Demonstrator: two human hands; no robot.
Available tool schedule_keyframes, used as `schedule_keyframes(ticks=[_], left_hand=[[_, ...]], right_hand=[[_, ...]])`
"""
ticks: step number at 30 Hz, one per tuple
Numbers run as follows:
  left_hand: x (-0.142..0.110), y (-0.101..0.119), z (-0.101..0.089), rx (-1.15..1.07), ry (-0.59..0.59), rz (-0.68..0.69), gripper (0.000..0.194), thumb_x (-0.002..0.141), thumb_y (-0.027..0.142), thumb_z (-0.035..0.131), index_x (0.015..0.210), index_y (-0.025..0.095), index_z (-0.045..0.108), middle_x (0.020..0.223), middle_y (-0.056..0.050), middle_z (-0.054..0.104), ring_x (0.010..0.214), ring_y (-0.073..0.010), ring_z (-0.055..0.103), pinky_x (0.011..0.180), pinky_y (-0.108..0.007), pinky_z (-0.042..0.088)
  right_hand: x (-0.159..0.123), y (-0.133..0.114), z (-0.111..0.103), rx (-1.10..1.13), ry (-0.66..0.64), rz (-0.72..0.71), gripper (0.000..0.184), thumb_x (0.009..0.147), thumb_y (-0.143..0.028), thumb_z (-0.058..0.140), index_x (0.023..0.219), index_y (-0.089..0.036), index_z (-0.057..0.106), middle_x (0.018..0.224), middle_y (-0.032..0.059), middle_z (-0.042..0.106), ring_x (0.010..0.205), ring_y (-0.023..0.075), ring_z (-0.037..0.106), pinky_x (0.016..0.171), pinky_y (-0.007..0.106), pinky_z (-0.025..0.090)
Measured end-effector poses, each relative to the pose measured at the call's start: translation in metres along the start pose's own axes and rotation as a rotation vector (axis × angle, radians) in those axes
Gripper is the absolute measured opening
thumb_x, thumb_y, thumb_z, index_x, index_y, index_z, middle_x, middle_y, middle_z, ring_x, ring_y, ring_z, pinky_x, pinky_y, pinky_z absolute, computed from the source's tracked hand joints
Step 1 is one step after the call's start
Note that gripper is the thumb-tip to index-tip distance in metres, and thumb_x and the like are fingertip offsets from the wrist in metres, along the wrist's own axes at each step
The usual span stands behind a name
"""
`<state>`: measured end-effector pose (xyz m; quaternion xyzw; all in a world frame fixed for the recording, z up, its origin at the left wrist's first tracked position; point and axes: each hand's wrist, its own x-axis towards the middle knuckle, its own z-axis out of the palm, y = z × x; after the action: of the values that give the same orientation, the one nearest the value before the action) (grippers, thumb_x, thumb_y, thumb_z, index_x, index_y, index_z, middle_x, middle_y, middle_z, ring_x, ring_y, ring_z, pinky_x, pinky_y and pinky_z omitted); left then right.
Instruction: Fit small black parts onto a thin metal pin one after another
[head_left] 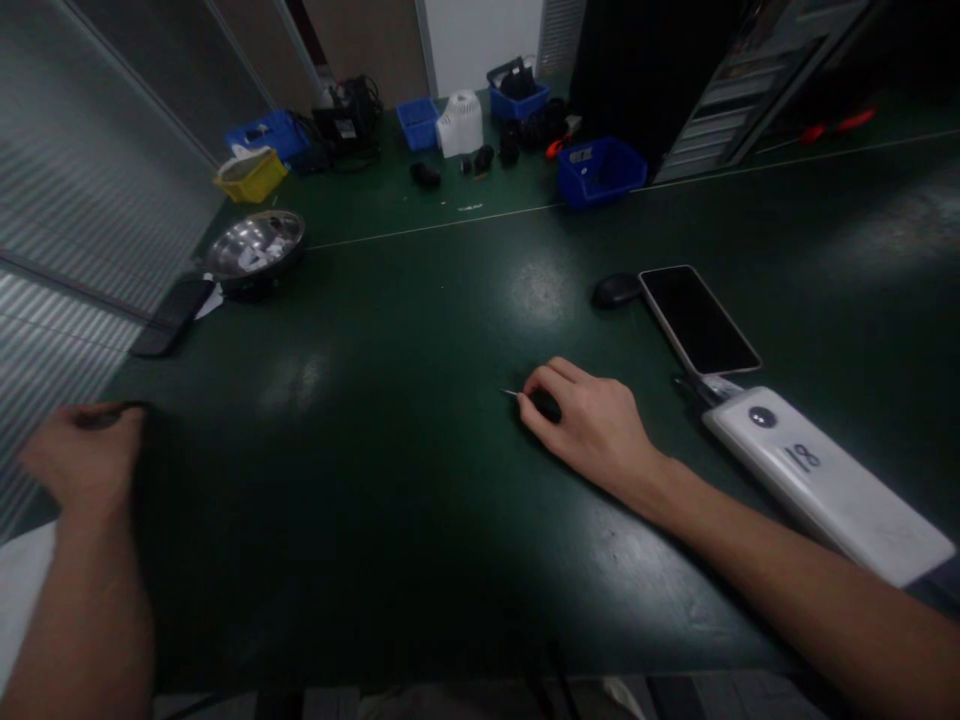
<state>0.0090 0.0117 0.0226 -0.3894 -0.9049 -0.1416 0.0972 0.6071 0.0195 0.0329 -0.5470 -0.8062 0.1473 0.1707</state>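
Note:
My right hand [592, 420] rests on the dark green table [420, 330] near its middle, fingers curled around a small dark tool whose thin metal tip [510, 393] pokes out to the left. My left hand [82, 455] is at the table's left edge, fingers closed on a small dark object [109, 413] that I cannot name. The two hands are far apart.
A phone [699, 318] lies right of my right hand, cabled to a white power bank [825, 480]. A dark mouse-like object [615, 291] sits beside the phone. At the left stands a metal bowl [255, 245]. Blue bins [600, 170], a yellow bin [251, 175] and a white device [460, 124] line the back.

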Motion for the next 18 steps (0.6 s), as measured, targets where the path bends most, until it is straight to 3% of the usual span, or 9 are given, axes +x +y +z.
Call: schedule_keyframes(ticks=[3,6,8,11,13,15,18], left_hand=[[0.000,0.002,-0.002,0.045,0.017,0.026,0.035,0.080,0.046,0.068,0.096,0.015,0.070,0.069,0.003,0.046,0.070,-0.0153,0.041,0.094,-0.036,0.039],[-0.013,0.029,-0.006,0.007,-0.058,0.116,0.041,0.084,0.050,0.068,0.108,0.017,0.074,0.070,0.003,0.055,0.070,-0.0164,0.049,0.088,-0.034,0.042],[-0.034,0.065,-0.011,-0.123,-0.103,0.263,0.042,0.086,0.049,0.068,0.116,0.019,0.073,0.080,0.003,0.065,0.070,-0.0164,0.056,0.080,-0.031,0.045],[-0.085,0.135,-0.023,-0.390,-0.136,0.654,0.035,0.088,0.043,0.070,0.113,0.017,0.073,0.110,-0.001,0.071,0.088,-0.0191,0.065,0.081,-0.030,0.050],[-0.125,0.182,-0.031,-0.569,-0.206,0.881,0.027,0.089,0.037,0.071,0.108,0.017,0.072,0.111,-0.005,0.071,0.095,-0.0206,0.067,0.084,-0.033,0.053],[-0.164,0.222,-0.036,-0.689,-0.357,1.061,0.017,0.091,0.032,0.070,0.104,0.020,0.072,0.110,-0.006,0.071,0.099,-0.0208,0.067,0.087,-0.035,0.054],[-0.207,0.262,-0.033,-0.804,-0.531,1.243,0.009,0.094,0.025,0.066,0.101,0.021,0.070,0.106,-0.007,0.070,0.100,-0.0189,0.066,0.088,-0.035,0.055]], right_hand=[[0.000,0.000,0.000,-0.002,0.009,0.000,0.023,0.099,-0.040,0.051,0.098,-0.022,0.067,0.099,0.0021,0.066,0.070,0.0133,0.056,0.058,0.028,0.032],[0.000,-0.001,0.000,0.003,0.012,-0.001,0.023,0.099,-0.040,0.051,0.098,-0.022,0.066,0.098,0.0011,0.066,0.069,0.0129,0.056,0.058,0.028,0.033],[0.000,0.000,0.000,0.003,0.019,-0.003,0.023,0.099,-0.040,0.051,0.098,-0.022,0.066,0.098,0.0007,0.065,0.069,0.0130,0.056,0.058,0.028,0.033],[0.000,0.000,0.000,-0.005,0.024,-0.004,0.023,0.099,-0.041,0.051,0.097,-0.023,0.065,0.098,0.0005,0.066,0.070,0.0135,0.056,0.058,0.028,0.032],[0.000,0.000,0.000,-0.005,0.014,-0.001,0.023,0.099,-0.041,0.051,0.097,-0.023,0.065,0.099,0.0004,0.066,0.071,0.0137,0.056,0.058,0.028,0.031],[0.000,-0.001,-0.001,-0.005,0.007,0.003,0.022,0.099,-0.040,0.052,0.097,-0.023,0.065,0.099,0.0004,0.066,0.072,0.0139,0.057,0.058,0.029,0.031],[0.000,-0.002,-0.001,-0.002,0.017,0.019,0.021,0.099,-0.040,0.051,0.098,-0.023,0.065,0.100,0.0003,0.067,0.072,0.0142,0.058,0.059,0.029,0.032]])
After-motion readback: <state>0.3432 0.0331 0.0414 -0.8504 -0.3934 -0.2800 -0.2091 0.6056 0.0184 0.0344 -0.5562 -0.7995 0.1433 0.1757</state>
